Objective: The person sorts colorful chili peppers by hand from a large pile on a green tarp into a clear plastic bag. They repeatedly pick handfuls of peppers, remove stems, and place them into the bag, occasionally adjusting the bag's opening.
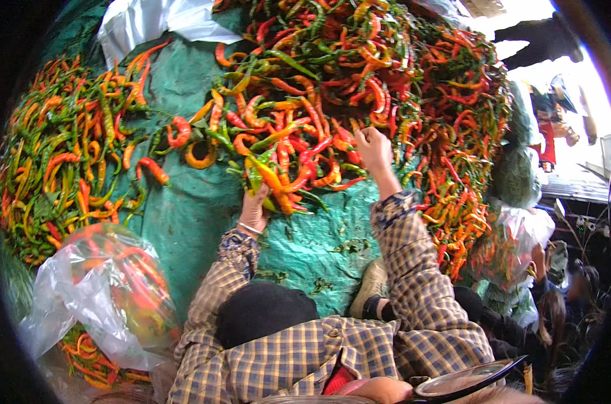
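Observation:
Long curved chili peppers (335,65), red, orange and green, lie in a large heap in front of me. At the near edge of the heap, my left hand (255,208) is closed around green and yellow chili peppers (255,177), with orange ones just right of them. My right hand (374,149) is at the right of the heap, fingers bent toward red chilies; whether it grips one cannot be made out. A green plastic sheet (315,235) lies beneath the chilies, with bits of leaf on it.
A second chili heap (58,156) is on the left. Nearer, a clear plastic bag (118,288) holds chilies. More filled bags (512,242) line the right side, where part of another person shows. White plastic (159,22) lies at the top left.

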`<state>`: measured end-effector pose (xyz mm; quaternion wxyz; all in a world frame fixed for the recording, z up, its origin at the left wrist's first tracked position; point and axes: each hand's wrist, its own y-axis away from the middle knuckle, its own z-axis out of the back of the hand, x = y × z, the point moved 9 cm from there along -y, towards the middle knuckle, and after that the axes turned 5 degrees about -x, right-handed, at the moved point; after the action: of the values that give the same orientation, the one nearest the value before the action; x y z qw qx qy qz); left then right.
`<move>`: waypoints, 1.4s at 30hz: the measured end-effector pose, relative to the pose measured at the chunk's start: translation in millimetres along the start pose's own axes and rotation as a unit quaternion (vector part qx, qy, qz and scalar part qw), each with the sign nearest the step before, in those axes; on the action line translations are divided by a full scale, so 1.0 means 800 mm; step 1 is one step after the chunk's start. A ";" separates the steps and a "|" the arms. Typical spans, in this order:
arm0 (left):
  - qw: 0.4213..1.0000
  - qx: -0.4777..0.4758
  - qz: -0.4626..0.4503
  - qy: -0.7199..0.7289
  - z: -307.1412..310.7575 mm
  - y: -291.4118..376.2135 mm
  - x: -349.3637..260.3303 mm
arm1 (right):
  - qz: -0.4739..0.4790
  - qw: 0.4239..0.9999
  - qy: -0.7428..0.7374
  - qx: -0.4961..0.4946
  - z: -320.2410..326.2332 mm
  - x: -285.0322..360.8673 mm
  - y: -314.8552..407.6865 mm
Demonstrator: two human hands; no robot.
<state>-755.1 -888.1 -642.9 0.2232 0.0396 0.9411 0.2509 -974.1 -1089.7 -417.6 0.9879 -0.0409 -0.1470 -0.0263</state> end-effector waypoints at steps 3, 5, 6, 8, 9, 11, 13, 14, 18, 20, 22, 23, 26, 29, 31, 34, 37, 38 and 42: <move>1.000 -0.010 -0.013 -0.019 0.010 -0.004 0.003 | 0.119 0.923 0.275 0.243 -0.055 0.022 -0.010; 1.000 -0.006 -0.017 -0.022 0.012 -0.007 0.005 | 0.107 0.910 0.284 0.283 -0.080 0.020 -0.006; 1.000 0.004 -0.019 -0.012 0.011 -0.007 0.006 | 0.105 0.908 0.287 0.285 -0.092 0.017 0.000; 1.000 0.022 -0.004 0.004 0.005 -0.005 0.009 | 0.088 0.908 0.276 0.302 -0.118 -0.001 0.020; 1.000 0.026 0.008 0.009 0.001 -0.004 0.011 | 0.072 0.925 0.257 0.272 -0.124 -0.010 0.029; 0.998 0.044 -0.025 0.033 -0.009 0.003 0.001 | -0.043 0.976 0.097 0.191 -0.116 -0.040 0.052; 0.999 0.025 -0.025 0.026 -0.010 0.007 -0.002 | 0.016 0.999 -0.025 0.029 -0.089 -0.036 0.084; 0.998 0.038 -0.005 0.039 -0.015 0.007 0.000 | -0.067 0.989 -0.078 0.102 -0.107 -0.057 0.101; 0.998 0.046 0.005 0.038 -0.023 0.008 -0.004 | -0.090 0.950 -0.268 0.130 -0.147 -0.037 0.119; 0.998 0.043 0.015 0.043 -0.025 0.009 -0.003 | -0.054 0.963 -0.250 0.089 -0.154 -0.019 0.118; 0.998 0.032 0.026 0.042 -0.027 0.012 0.000 | -0.042 0.974 -0.224 0.023 -0.148 -0.010 0.130; 0.999 0.027 0.028 0.036 -0.029 0.015 0.002 | -0.068 0.958 -0.277 0.035 -0.151 -0.010 0.145; 0.998 -0.002 0.047 0.039 -0.032 0.025 0.010 | 0.022 0.970 -0.230 -0.068 -0.118 0.023 0.197; 0.991 0.073 0.060 0.094 -0.053 0.042 0.012 | 0.045 0.976 -0.211 -0.043 -0.098 0.043 0.218; 0.983 0.091 0.080 0.139 -0.054 0.053 0.012 | 0.093 0.975 -0.193 -0.065 -0.069 0.065 0.220; 0.985 0.114 0.063 0.111 -0.048 0.073 -0.003 | 0.165 0.967 -0.170 -0.093 -0.017 0.101 0.227; 0.964 0.244 0.014 0.107 -0.071 0.100 -0.042 | 0.206 0.956 -0.186 -0.093 0.023 0.132 0.230; 0.974 0.213 0.003 0.084 -0.069 0.099 -0.049 | 0.222 0.951 -0.193 -0.098 0.034 0.140 0.232; 0.978 0.193 0.016 0.076 -0.092 0.105 -0.073 | 0.302 0.935 -0.140 -0.119 0.060 0.168 0.236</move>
<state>-738.6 -859.4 -521.5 0.1355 0.0774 0.9852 0.0705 -847.3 -902.8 -346.0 0.9067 -0.2044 -0.2598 0.2620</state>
